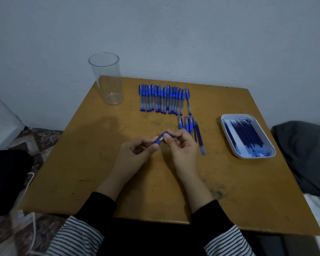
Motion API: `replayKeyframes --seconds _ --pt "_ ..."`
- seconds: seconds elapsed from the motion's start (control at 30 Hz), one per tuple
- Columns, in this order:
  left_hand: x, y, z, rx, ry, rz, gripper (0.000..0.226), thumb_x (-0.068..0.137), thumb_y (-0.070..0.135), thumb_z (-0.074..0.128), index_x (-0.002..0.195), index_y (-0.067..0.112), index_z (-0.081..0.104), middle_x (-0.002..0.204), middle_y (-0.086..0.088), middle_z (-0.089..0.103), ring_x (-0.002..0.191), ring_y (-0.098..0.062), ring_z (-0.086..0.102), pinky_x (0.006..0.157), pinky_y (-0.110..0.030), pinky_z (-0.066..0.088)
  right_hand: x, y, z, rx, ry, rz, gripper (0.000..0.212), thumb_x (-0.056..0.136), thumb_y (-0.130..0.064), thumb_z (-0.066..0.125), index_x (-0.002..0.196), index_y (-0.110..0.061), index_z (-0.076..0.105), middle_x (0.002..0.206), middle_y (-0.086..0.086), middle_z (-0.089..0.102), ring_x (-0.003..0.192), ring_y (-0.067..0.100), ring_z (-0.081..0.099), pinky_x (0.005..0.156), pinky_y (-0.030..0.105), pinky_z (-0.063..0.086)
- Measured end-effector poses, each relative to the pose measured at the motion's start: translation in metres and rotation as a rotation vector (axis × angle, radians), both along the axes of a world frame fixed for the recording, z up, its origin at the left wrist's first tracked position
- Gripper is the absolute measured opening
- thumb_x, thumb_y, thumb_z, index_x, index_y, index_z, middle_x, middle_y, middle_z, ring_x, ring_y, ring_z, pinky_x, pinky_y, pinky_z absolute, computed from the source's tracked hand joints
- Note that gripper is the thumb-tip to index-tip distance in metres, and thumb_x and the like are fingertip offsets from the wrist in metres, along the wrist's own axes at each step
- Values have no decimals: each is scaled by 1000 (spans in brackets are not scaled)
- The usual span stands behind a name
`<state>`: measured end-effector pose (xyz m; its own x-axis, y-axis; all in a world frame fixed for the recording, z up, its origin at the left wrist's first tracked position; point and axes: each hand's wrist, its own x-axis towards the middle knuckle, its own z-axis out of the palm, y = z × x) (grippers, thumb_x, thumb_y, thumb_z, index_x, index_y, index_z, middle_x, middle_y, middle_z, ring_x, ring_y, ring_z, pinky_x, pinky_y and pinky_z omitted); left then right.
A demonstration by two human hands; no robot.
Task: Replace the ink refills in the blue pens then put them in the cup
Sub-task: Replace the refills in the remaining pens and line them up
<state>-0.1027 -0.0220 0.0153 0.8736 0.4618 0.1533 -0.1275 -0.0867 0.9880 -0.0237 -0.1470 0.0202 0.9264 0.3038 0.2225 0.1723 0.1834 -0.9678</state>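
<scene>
Seen from above, a person's left hand [137, 151] and right hand [181, 145] met over the middle of a tabletop [118, 191]. Each pinched one end of a single blue pen [160, 139] with curled fingers. The pen seemed to be coming apart or going back together; which could not be told. A firm hold on the barrel and a gentle, straight twist at the other end would likely serve best. A row of pens [164, 98] lay further back. Refills [248, 133] filled a white tray [237, 115] on the right. The clear cup [107, 78] stood upright at the far left corner.
</scene>
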Motion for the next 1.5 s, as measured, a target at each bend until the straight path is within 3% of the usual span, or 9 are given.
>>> replayKeyframes --seconds 0.13,0.47,0.7,0.87,1.0,1.13,1.27,1.4,1.5 --pt "1 0 -1 23 4 4 20 87 -2 71 106 3 74 63 19 67 57 14 53 56 -4 38 1 0 -2 16 2 6 15 88 4 67 84 -10 64 81 -10 70 82 2 66 76 19 53" --pt "-2 5 3 27 34 -28 25 91 1 67 102 22 74 69 6 69 51 5 48 50 -9 36 1 1 -5 34 -18 24 19 87 7 65 85 -12 65 87 -6 68 87 7 67 80 22 54" --pt "-2 4 1 144 80 -126 36 99 -3 54 133 8 60 64 19 59 55 11 50 64 1 37 7 0 -1 162 35 11 18 91 12 57 91 -6 61 94 6 70 95 11 68 88 25 54" --pt "-4 6 1 112 64 -101 34 99 11 59 129 26 63 75 14 68 55 3 43 57 -9 38 6 -1 0 160 33 -31 13 92 0 63 101 -10 66 100 9 70 96 16 67 87 28 53" --pt "-6 3 2 104 32 22 26 98 9 60 121 14 71 79 13 73 51 -5 43 53 -15 40 9 -2 1 160 70 -118 16 94 -5 63 106 -14 69 95 -2 72 91 11 67 85 24 54" --pt "-7 3 4 125 -5 92 27 96 1 61 121 8 71 89 4 76 57 0 53 54 -10 41 6 -1 -2 -5 52 -135 19 94 -6 64 109 -16 70 100 4 73 95 10 68 85 23 54" --pt "-6 14 3 381 -37 135 32 94 8 67 125 15 69 80 11 72 69 -1 61 67 -13 46 2 1 -6 -284 -87 -98 17 92 -9 67 107 -13 72 96 -9 72 91 0 65 79 15 52" --pt "-2 28 0 593 -94 193 32 93 4 68 123 15 71 105 8 74 93 -9 69 81 -26 55 -1 4 -9 -428 -204 -95 16 86 -12 74 103 -13 74 92 -9 71 89 -2 64 77 9 50" --pt "-3 31 -2 720 -107 206 32 94 2 66 123 14 71 116 7 71 106 -5 66 92 -24 53 -2 6 -12 -519 -266 -105 15 85 -12 75 100 -15 74 89 -8 69 83 1 64 76 11 51"
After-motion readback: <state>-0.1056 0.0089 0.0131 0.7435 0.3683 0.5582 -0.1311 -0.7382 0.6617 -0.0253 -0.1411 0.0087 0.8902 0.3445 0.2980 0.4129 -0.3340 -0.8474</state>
